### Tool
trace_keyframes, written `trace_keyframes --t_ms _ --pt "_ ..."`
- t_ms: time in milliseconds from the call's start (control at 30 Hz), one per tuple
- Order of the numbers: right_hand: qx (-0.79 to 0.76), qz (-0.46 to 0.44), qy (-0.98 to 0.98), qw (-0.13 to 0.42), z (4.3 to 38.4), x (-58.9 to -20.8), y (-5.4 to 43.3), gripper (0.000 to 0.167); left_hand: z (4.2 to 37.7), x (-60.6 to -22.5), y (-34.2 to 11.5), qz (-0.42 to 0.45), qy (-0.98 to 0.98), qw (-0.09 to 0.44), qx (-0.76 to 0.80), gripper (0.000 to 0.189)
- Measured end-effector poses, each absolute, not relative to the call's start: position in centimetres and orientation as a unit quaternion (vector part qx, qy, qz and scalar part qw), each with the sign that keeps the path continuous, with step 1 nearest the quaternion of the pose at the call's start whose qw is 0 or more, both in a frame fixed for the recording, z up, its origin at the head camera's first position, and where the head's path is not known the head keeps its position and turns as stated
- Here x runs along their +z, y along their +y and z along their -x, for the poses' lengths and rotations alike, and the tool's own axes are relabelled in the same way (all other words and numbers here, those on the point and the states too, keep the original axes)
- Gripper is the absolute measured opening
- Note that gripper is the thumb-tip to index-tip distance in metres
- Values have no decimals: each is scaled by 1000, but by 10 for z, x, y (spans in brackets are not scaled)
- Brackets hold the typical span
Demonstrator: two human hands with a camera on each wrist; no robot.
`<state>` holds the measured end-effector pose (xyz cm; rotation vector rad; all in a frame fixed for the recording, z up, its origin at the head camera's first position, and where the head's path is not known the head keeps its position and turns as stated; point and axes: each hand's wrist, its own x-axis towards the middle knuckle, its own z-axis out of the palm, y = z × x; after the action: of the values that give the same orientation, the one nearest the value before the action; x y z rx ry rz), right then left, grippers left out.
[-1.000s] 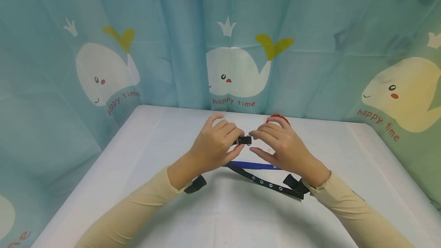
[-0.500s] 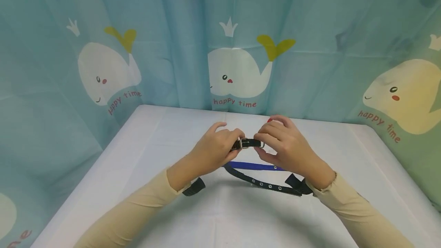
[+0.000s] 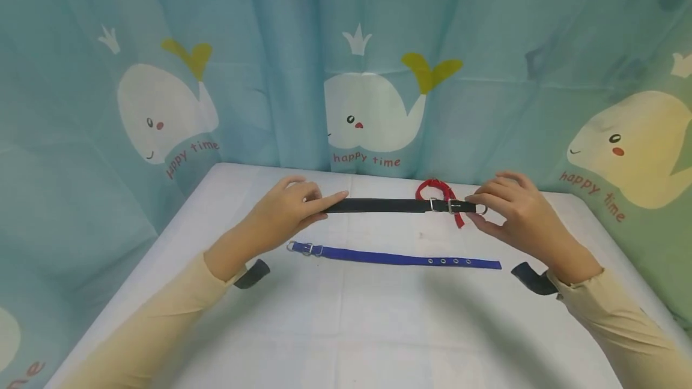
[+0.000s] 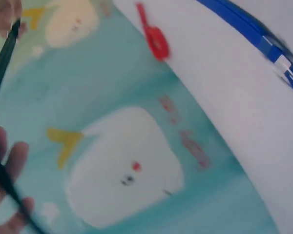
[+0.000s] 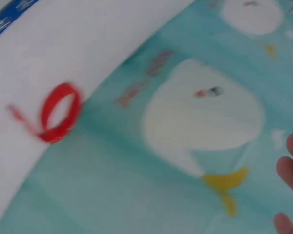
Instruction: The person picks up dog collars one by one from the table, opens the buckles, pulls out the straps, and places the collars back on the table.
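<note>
A black collar (image 3: 384,205) with a metal buckle and D-ring is stretched level above the table between my hands. My left hand (image 3: 278,210) grips its left part, index finger extended along the strap; that end is hidden in the head view. At the buckle end, my right hand (image 3: 516,216) pinches the strap beside the D-ring. The left wrist view has the black collar (image 4: 4,61) blurred along its left edge. Below the held strap, a blue collar (image 3: 378,256) lies straight on the table, buckle to the left, with several eyelets toward the right.
A red collar (image 3: 423,189), curled into a loop, lies near the far edge of the white table (image 3: 346,329), partly behind the black collar. A blue-green whale curtain (image 3: 281,65) hangs behind the table. Dark wrist-camera pieces (image 3: 251,274) sit at the wrists.
My hands have moved apart, left hand leftward and right hand rightward. The black collar, earlier hanging in a bent loop below the hands, is now straight, leaving the blue collar fully visible.
</note>
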<state>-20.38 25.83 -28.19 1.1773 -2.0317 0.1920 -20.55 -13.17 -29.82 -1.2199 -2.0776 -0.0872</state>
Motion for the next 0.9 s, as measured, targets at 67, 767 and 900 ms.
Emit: trace_keyframes --t_ms 67,767,900 --pt "68 -460 -801 376 212 -291 268 53 214 -303 -141 476 -799 367 -18 58" --pt "-31 -298 -950 90 264 -389 301 22 280 -397 -161 436 -881 93 158 72" --pt "-38 -268 -962 45 267 -394 304 22 278 -400 -159 415 -893 54 169 72"
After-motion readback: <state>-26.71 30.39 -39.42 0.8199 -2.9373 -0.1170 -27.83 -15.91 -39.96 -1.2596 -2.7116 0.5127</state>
